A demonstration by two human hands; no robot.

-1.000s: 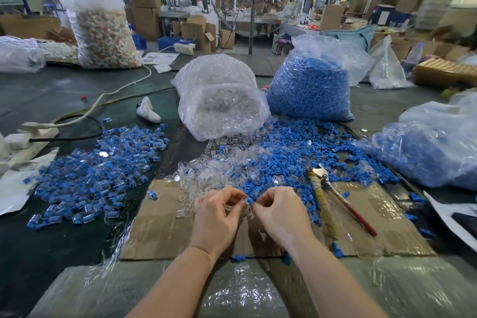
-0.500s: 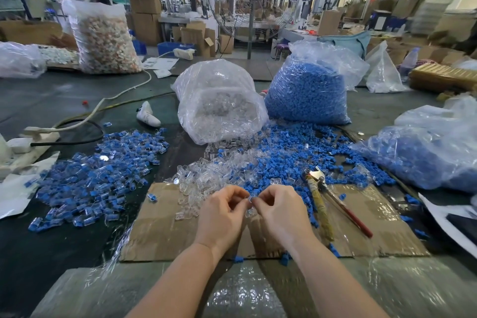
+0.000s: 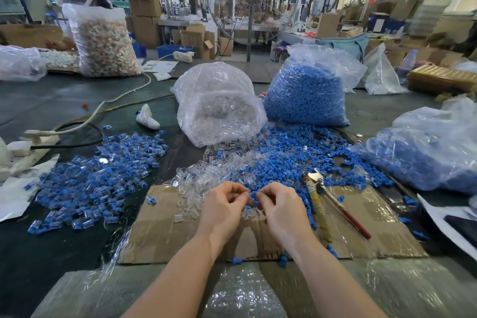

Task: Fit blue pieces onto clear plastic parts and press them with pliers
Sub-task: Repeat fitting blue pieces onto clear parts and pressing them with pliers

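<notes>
- Blue piece (image 3: 253, 195) sits pinched between the fingertips of both our hands, just above the near middle of the cardboard sheet (image 3: 165, 235).
- Our left hand (image 3: 224, 208) has its fingers curled in, and its thumb and forefinger meet at the blue piece; whether a clear part is also held there we cannot tell.
- Our right hand (image 3: 280, 210) is curled the same way, its fingertips touching those of the left.
- Wrinkled plastic film (image 3: 245, 294) covers the near edge of the table (image 3: 51, 248) under our forearms.
- Just right of our right hand the pliers (image 3: 325, 201) lie on the cardboard, one handle yellow and one red, head pointing far.
- Beyond our hands we see a loose heap of clear plastic parts (image 3: 204, 178), running right into a spread of loose blue pieces (image 3: 296, 155).
- To the left, apart from that, lies a pile of assembled parts (image 3: 98, 178), blue inside clear.
- Farther on, a clear bag of clear parts (image 3: 219, 106) lies open toward us, with a bag of blue pieces (image 3: 309, 93) upright just right of it.
- At the right edge another bag of blue pieces (image 3: 428, 155) rests on the table.
- Far left, a tall bag of pale mixed parts (image 3: 103, 41) stands.
</notes>
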